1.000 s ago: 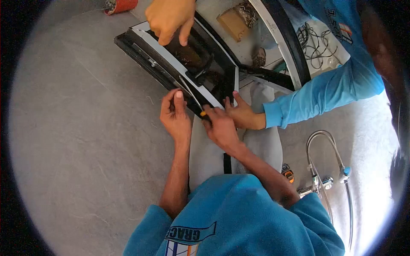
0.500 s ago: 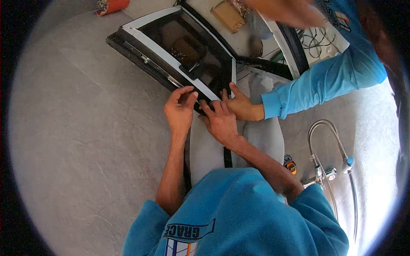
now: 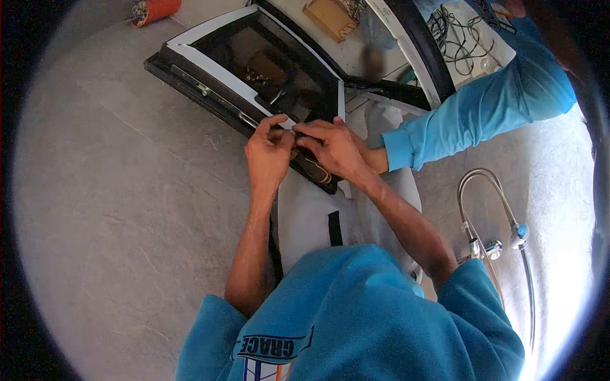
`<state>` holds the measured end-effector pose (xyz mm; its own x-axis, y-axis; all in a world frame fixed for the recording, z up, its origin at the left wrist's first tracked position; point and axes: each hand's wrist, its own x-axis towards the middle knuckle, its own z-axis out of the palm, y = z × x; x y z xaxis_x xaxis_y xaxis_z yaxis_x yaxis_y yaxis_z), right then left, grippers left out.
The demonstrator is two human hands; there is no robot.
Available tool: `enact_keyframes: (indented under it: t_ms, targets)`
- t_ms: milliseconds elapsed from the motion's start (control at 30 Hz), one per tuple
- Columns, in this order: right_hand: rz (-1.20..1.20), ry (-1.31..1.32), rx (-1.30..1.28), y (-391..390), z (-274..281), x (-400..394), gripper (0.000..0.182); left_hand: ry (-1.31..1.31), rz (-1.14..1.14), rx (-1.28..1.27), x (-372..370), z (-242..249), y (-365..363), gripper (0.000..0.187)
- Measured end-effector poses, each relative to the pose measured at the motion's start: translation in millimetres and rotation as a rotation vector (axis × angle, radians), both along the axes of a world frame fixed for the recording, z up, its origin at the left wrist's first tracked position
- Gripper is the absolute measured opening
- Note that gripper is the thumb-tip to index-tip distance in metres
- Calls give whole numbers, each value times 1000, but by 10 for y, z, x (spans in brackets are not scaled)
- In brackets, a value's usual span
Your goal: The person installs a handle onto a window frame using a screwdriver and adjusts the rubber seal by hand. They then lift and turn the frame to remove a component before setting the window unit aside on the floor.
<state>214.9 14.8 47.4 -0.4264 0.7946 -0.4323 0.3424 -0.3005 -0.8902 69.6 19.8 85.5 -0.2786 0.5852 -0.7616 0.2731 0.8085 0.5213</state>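
Observation:
A dark-glass panel with a white and black frame lies tilted in front of me, its near corner over my light-coloured trousers. My left hand is at the panel's lower edge, thumb and fingertips pinched on something too small to make out. Close beside it, my right hand has its fingers drawn together at the same spot; what they grip, if anything, is hidden. Below the fingers, a thin yellowish wire loop shows at the black corner. A co-worker's blue sleeve reaches in from the right, that hand mostly hidden behind mine.
A second white and black frame rises behind the panel. Farther back are a cardboard box and tangled black cables. A red container is at upper left. A shower hose and tap stand at the right.
My right hand has moved up and left from the corner towards my left hand, uncovering the wire loop. The co-worker's hand is now mostly behind mine. The view has shifted slightly.

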Motion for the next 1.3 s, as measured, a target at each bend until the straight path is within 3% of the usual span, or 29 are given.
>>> enact_keyframes:
  t_ms: [33,100,133,167,200,233,300,367,467,633,700,767,867,967,1300]
  targets:
    - [-1,2,-3,24,-10,-12,29,4,27,-10,15,18,27,18]
    - [-112,90,-524,75,-36,-35,27,59,-41,20,-22,-37,-5,18]
    - [-113,87,-524,109,-59,-32,27,114,-107,56,-46,-67,3,19]
    - [-183,157,-693,138,-85,-28,26,111,-108,55,-75,-91,20,19]
    - [-254,227,-862,161,-111,-24,25,149,-7,159,-109,-107,50,20]
    - [-255,226,-863,179,-165,-60,25,189,95,265,-167,-144,91,20]
    - [-691,423,-1085,187,-302,-181,25,574,-127,542,-423,-306,215,24]
    - [-702,481,-1078,200,-479,-279,24,777,-378,662,-644,-379,364,35]
    - [-725,566,-1139,243,-651,-360,20,939,-529,657,-888,-515,491,50]
    - [-724,538,-1168,377,-552,-386,21,832,-265,652,-1488,-983,860,68]
    - [-719,522,-1187,372,-636,-406,22,699,-222,551,-1450,-873,895,83]
    - [-709,563,-1241,359,-632,-423,24,855,-178,624,-1503,-1013,880,77]
    - [-638,538,-1211,383,-646,-429,22,892,-28,541,-1416,-1003,937,71]
    - [-619,535,-1225,402,-666,-439,17,847,-76,554,-1329,-863,957,58]
    - [-596,437,-1242,407,-652,-402,19,844,-34,631,-1354,-976,916,57]
